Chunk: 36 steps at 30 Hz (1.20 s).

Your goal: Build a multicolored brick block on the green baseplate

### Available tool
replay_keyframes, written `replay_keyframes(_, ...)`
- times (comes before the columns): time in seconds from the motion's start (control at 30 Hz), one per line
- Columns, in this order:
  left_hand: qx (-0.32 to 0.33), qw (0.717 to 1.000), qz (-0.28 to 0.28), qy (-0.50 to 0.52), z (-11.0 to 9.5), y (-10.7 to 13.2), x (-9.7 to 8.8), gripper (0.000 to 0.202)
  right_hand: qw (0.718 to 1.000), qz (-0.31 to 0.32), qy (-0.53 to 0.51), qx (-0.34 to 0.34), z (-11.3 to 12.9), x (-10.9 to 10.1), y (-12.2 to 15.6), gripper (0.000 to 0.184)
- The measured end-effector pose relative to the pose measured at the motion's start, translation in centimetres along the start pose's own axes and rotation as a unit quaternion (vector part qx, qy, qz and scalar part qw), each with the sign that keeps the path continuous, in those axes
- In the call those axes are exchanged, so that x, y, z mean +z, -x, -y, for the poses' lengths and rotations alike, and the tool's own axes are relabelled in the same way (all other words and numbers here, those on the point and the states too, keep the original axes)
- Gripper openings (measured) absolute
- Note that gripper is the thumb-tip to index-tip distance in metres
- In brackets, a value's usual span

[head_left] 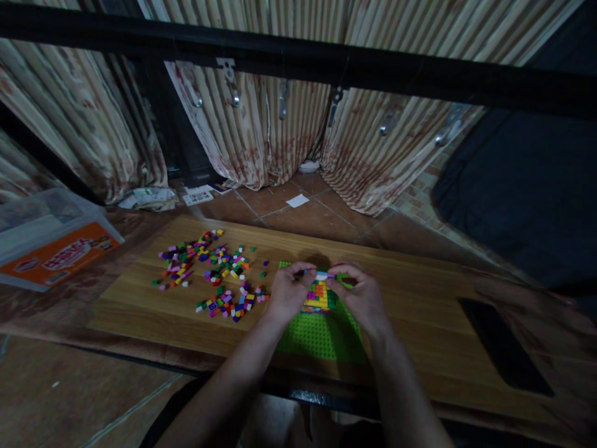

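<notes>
While the green baseplate (321, 339) underlies the brick build (321, 297), left hand (288, 294) and right hand (358, 294) pinch its far edge, presumably for steadiness.

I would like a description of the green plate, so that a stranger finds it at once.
On the long wooden tabletop, look beneath the left hand and right hand. The green plate lies there, bearing a multicoloured brick build. Unlike the loose bricks to its left, it is one broad, flat, studded sheet.
</notes>
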<state>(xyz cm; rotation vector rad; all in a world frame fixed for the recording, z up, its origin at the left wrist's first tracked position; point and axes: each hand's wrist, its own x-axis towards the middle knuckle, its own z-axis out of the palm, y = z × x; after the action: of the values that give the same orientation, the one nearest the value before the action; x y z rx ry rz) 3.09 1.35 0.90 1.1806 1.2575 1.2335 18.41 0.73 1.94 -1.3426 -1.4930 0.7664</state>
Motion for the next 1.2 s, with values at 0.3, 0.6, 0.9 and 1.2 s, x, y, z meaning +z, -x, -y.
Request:
replay_keyframes(0.3, -0.018, 0.998, -0.005, 0.065, 0.2, -0.2, 0.0, 0.015, 0.984, 0.002, -0.131, 0.116, -0.2, 1.1, 0.1, 0.026)
replay_keyframes(0.6, -0.036, 0.994, -0.008, 0.106, 0.4, -0.6, 0.1, 0.011, 0.969, -0.020, -0.178, 0.172, 0.2, 1.9, -0.1, 0.023)
replay_keyframes(0.9, -0.015, 0.990, 0.014, 0.139, -0.6, 0.0, -0.5, 0.022, 0.959, 0.009, -0.216, 0.183, 0.1, 1.5, 0.1, 0.026)
replay_keyframes(1.2, 0.036, 0.987, -0.067, -0.140, -2.6, -0.9, -11.9, 0.019, 0.960, -0.123, -0.206, 0.144, -0.4, -0.8, -0.5, 0.026)
